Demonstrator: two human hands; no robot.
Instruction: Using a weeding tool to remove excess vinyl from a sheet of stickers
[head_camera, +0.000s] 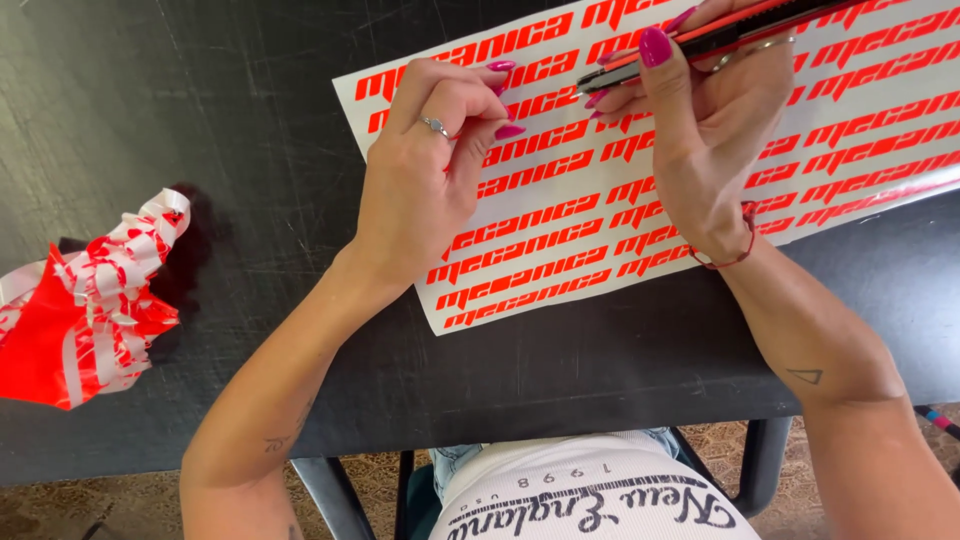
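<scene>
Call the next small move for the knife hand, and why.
Probably lower the tip of the red and black knife onto the orange lettering beside the left hand. The right hand holds it angled above the white sheet, while the left fingertips pin the sheet close to the tip.

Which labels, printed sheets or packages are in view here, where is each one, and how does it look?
Sticker sheet: flat on the black table, under both hands; white rectangle with slanted rows of orange-red lettering.
Crumpled scrap: at the table's left edge; wadded orange-red and white film.
Left hand: fingertips pressing on the sheet.
Right hand: holding a red and black utility knife over the sheet.
</scene>
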